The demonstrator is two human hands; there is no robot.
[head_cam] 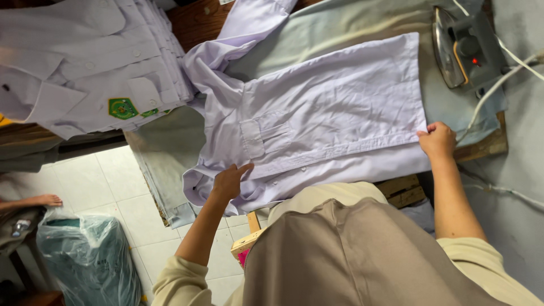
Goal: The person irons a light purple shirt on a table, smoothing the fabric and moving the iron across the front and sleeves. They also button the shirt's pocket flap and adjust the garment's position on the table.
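Smoothing shirt flat on desk | left hand open, fingers resting on placket near collar | right hand pinching hem corner | keep cloth taut between hands | iron beyond right hand

Both arms reach forward and spread wide apart, bare from the rolled sleeves down. The left hand lies palm down with fingers stretched forward and slightly splayed. The right hand is curled, fingertips pinched together, wrist straight.

Iron beyond shirt's hem
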